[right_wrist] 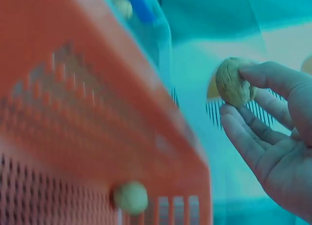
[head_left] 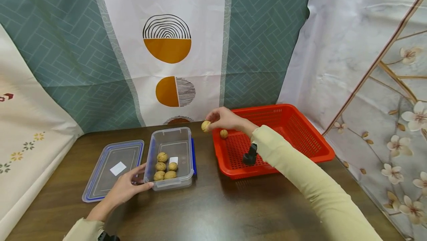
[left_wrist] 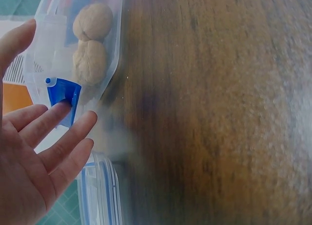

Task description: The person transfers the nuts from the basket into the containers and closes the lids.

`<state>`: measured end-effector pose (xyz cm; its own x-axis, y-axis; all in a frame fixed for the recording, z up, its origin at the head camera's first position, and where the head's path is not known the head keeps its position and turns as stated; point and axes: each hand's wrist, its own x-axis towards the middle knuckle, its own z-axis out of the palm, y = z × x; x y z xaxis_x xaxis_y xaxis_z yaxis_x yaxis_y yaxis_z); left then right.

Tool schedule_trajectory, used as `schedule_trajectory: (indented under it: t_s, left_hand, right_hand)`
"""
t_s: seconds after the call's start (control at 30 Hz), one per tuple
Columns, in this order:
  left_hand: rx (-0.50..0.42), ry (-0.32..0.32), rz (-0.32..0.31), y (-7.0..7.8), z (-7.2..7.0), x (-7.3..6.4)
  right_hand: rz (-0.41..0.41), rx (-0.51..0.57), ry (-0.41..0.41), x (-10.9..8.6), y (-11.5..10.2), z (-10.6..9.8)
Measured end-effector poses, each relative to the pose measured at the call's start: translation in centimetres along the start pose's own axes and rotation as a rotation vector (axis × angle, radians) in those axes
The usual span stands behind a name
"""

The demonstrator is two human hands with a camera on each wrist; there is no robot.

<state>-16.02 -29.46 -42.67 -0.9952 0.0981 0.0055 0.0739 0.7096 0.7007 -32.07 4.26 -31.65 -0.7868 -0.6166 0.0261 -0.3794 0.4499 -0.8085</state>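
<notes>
Above the left rim of a red plastic basket, my right hand pinches a walnut between thumb and fingertips. Another walnut lies inside the basket by its left wall. A clear plastic box holds several walnuts in its near half, and a small white label. My left hand is at the box's near left corner, thumb along the near rim. In the left wrist view its fingers are fairly straight, one fingertip at a blue latch.
The box's clear lid, with a blue seal and a white label, lies flat on the brown table left of the box. A blue latch hangs on the box's right side. Patterned curtain rises behind the table.
</notes>
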Motion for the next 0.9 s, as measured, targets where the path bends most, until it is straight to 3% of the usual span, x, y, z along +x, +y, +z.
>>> schedule_trajectory:
  t_s: [0.27, 0.43, 0.57, 0.8, 0.9]
  left_hand:
    - [0.007, -0.007, -0.002, 0.0, 0.0, 0.0]
    - [-0.004, -0.006, -0.006, -0.1, 0.1, 0.1]
    - [-0.012, -0.015, -0.008, -0.2, 0.1, 0.0]
    - [-0.030, -0.032, -0.010, -0.3, 0.1, 0.0]
    - [-0.021, -0.029, -0.010, -0.3, 0.1, 0.0]
  right_hand:
    - [0.084, 0.024, 0.107, 1.5, -2.1, 6.9]
    - [0.136, 0.027, 0.155, 1.9, -2.7, 10.0]
    - [0.147, 0.023, 0.172, 2.3, -2.7, 12.0]
    - [0.097, -0.086, 0.146, 3.5, -2.3, 14.2]
    - [0.118, -0.122, 0.136, 4.1, -2.0, 14.9]
